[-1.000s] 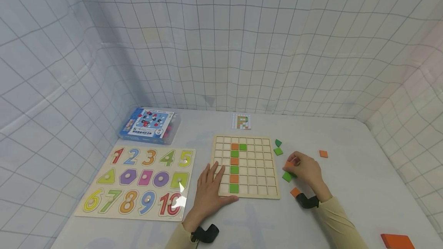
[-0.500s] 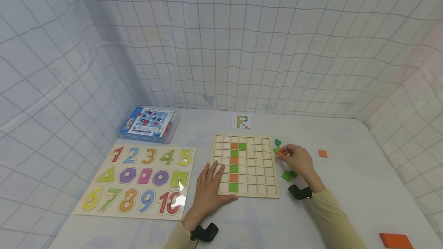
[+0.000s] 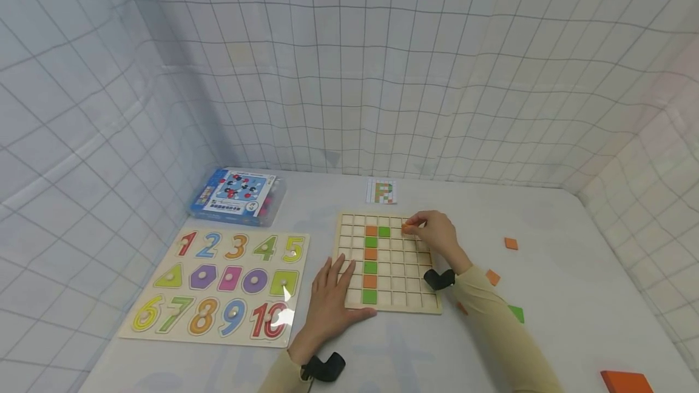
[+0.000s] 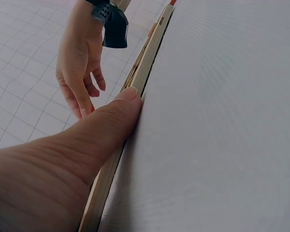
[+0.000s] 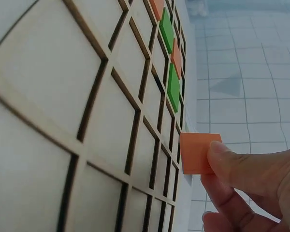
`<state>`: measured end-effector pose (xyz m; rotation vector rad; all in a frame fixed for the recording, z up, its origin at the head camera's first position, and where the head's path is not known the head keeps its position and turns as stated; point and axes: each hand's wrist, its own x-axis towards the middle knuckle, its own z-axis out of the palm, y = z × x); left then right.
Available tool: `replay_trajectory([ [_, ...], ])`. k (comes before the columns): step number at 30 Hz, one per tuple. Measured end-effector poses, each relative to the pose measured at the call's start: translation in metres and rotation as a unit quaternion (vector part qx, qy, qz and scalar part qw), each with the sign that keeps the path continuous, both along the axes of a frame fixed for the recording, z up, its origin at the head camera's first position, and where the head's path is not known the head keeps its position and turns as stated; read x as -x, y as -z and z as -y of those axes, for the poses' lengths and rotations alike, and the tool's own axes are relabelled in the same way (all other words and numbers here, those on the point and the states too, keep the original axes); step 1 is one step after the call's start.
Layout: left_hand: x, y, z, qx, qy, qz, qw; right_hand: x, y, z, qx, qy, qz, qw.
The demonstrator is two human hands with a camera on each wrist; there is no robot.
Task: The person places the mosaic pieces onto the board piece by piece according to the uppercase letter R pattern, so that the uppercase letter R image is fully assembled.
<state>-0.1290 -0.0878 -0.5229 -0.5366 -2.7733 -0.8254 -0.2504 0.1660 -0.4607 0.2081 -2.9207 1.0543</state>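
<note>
My right hand (image 3: 437,232) pinches an orange square tile (image 5: 197,153) between thumb and fingers, over the upper right of a wooden grid board (image 3: 398,284). In the right wrist view the tile is held upright beside the grid. My left hand (image 3: 330,302) rests over the board's lower left corner, fingers spread and straight. Its thumb (image 4: 111,116) lies along the board's edge in the left wrist view. A column of alternating orange and green tiles (image 3: 370,267) fills several cells, with one more green tile (image 3: 384,232) to the right of its top tile.
Behind the board lies a small pattern card (image 3: 381,191). On the left are a number-and-shape peg puzzle (image 3: 169,293) and a blue plastic box (image 3: 235,196). Loose orange tiles (image 3: 510,243) and a green tile (image 3: 516,313) lie right, beyond them an orange block (image 3: 626,381). Gridded cloth walls surround the table.
My right hand has carried the orange tile from among the loose pieces leftward and up to the board's upper right. My forearm uncovers some loose tiles and hides others. The left hand stays put.
</note>
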Motion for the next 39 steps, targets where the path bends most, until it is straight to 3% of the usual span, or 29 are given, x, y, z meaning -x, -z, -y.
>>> replay_trajectory([
  [13, 0.001, 0.002, 0.0, 0.0, -0.002, -0.015, 0.9999, 0.006, 0.005, 0.019, -0.032, -0.029, 0.015, 0.9989],
  [17, 0.001, 0.002, 0.0, -0.001, -0.001, -0.02, 0.9998, 0.008, 0.007, 0.02, -0.064, -0.041, 0.003, 0.9971],
  [23, 0.001, 0.002, 0.0, 0.005, -0.006, 0.003, 1.0, 0.009, 0.009, 0.021, -0.106, -0.059, -0.011, 0.9925],
  [33, 0.0, 0.002, -0.001, 0.002, -0.004, -0.009, 0.9999, 0.008, 0.009, 0.018, -0.094, -0.086, -0.019, 0.9917],
  [39, 0.001, 0.003, -0.001, 0.0, -0.004, -0.012, 0.9999, 0.008, 0.012, 0.01, -0.115, -0.134, -0.053, 0.9828],
])
